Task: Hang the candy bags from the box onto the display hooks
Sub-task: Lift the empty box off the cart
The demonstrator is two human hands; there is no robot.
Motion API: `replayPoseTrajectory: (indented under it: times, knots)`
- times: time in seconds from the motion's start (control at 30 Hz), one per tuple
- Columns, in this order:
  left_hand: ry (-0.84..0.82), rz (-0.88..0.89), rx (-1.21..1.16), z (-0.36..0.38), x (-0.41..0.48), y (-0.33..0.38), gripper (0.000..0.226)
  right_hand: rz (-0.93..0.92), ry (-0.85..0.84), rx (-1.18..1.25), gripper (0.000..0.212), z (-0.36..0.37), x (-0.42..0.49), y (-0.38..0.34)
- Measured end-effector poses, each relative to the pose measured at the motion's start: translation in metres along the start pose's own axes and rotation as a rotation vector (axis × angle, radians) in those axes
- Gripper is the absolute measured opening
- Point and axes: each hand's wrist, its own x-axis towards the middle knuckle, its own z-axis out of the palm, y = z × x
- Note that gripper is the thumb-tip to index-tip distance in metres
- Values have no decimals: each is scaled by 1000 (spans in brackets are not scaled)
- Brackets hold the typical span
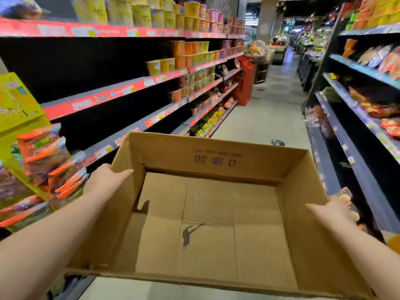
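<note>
I hold a brown cardboard box (216, 156) in front of me, and nothing lies inside it; only its bare floor shows. My left hand (106, 180) grips the box's left wall, thumb over the rim. My right hand (331, 210) grips the right wall the same way. Orange and red candy bags (46, 154) hang on a yellow display stand (15, 109) at the left edge, beside my left forearm.
An aisle floor (259, 118) runs ahead between two shelf units. The left shelves (121, 92) carry cup noodles; the right shelves (355, 109) carry packets. A red stand (244, 83) sits at the far left end of the aisle.
</note>
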Motion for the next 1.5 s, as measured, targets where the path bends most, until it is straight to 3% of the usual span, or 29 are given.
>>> replayPoseTrajectory:
  times: [0.4,0.73,0.93,1.1,1.5]
  knots:
    - [118,-150,16,63,72,47,63,-84,-138,-36,61,43,164,-86]
    - [-6,-121,-31,165,234,84,61,12,-133,-65,56,117,276,-154]
    - [-150,-126,-8,229,326,103,60,133,-160,-56,64,170,330,-176]
    - [-244,-157,-18,299,369,103,69,216,-184,-90,64,216,377,-169]
    - [-383,-358,-15,514,426,19,55,385,-354,-63,55,400,512,-87]
